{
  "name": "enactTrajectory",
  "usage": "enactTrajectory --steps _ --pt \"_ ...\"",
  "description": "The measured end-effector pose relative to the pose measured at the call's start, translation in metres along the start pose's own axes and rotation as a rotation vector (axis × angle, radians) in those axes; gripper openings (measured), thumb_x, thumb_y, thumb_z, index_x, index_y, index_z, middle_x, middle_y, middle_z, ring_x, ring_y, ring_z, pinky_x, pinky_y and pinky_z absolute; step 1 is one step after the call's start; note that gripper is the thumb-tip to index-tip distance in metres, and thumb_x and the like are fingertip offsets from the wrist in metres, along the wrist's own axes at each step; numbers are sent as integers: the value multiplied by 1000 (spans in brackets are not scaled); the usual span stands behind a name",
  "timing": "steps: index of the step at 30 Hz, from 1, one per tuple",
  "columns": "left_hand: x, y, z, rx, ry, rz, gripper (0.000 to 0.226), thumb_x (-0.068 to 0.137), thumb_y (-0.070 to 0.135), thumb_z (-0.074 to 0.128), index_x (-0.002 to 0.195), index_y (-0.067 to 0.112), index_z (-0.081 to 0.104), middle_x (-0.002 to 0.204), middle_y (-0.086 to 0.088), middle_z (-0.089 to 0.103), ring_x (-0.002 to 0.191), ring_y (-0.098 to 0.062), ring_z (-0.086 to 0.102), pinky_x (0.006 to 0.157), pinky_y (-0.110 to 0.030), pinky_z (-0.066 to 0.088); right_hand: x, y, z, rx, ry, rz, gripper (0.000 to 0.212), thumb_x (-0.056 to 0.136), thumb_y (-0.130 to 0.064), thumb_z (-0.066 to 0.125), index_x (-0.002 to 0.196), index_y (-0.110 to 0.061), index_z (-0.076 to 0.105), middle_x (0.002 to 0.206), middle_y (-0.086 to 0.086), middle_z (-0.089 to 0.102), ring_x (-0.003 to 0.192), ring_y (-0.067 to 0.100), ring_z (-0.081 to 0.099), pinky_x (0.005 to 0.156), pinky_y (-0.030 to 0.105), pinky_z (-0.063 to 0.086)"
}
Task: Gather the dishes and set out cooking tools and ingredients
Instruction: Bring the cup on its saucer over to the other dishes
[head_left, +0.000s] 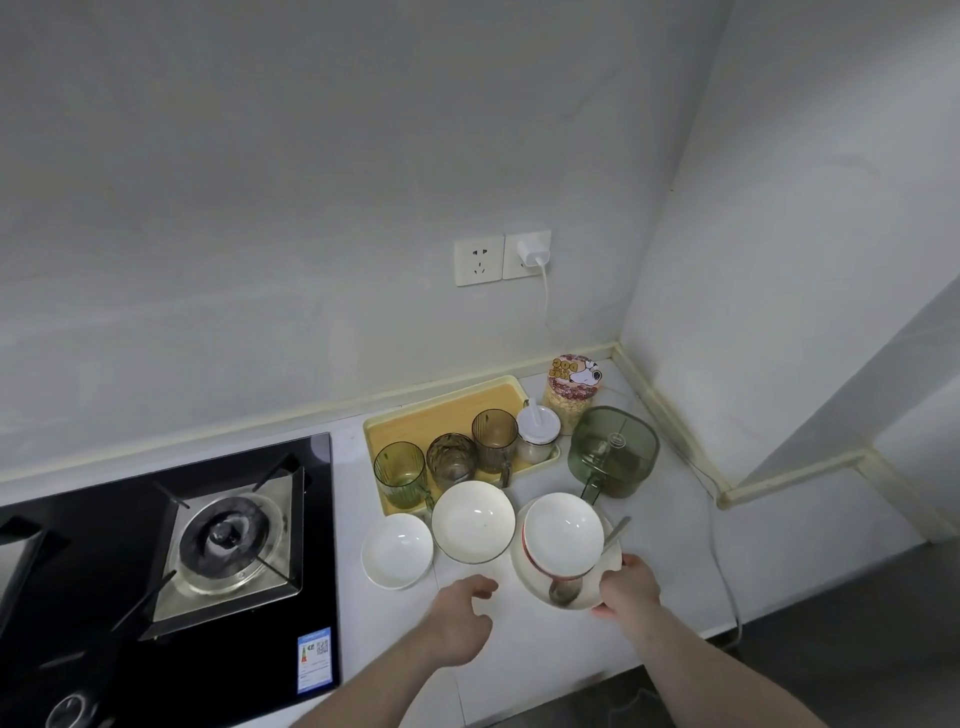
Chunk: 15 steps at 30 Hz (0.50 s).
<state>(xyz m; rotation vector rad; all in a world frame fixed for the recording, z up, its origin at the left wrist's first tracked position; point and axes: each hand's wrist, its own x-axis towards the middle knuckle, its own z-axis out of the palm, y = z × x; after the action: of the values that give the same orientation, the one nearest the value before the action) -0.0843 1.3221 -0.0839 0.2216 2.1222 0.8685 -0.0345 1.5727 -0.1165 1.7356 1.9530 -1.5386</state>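
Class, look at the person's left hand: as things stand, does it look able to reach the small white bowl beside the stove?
Probably yes. The left hand hovers open just in front of the small white bowl, with bare counter between them. The right hand, holding the plate, is off to the other side.

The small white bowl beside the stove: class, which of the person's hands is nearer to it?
Left. The left hand hovers just right of the small white bowl; the right hand grips the plate farther right.
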Motion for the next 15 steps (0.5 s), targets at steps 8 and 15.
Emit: enactTrajectory --steps 8,15 --pt "-11 -15 -12 4 105 7 59 86 9 46 141 30 52 143 12 50 105 -13 64 75 -16 53 8 -13 10 156 -18 77 30 88 7 64 117 0 62 113 20 62 99 45 66 39 31 54" --pt "-34 -21 -20 131 205 51 56 89 8 45 139 32 54 146 9 50 129 -15 52 100 -17 43 9 -2 22 360 -7 77 33 88 8 62 120 2 63 114 21 65 86 35 64 66 37 59"
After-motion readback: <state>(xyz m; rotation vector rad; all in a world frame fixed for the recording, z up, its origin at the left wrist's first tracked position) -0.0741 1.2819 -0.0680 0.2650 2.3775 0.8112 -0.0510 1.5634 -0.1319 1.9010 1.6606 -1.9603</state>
